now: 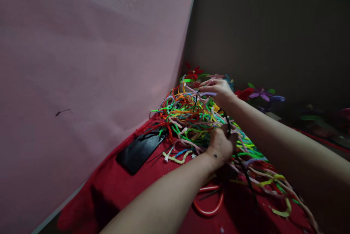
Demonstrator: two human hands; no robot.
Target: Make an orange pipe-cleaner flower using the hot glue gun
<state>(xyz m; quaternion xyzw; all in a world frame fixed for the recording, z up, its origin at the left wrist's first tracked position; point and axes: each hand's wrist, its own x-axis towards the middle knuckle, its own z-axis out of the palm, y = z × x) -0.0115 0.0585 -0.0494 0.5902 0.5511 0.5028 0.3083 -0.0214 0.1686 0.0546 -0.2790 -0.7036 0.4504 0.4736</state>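
Note:
A tangled heap of fuzzy craft stems (188, 112) in many colours covers much of a red cloth (120, 194). Over its near right part is my left hand (222, 143), its fingers closed round a black stem (247, 177) that runs down towards the front. My right hand (217, 90) reaches over the back of the heap, fingertips pinched together beside pink and lilac stems. Just what lies between those fingertips is too small to make out.
A black phone (142, 150) lies left of the heap. Red scissor handles (209, 201) show below my left wrist. Flower shapes (261, 94) stand behind on the right. A pink wall (82, 62) rises along the left.

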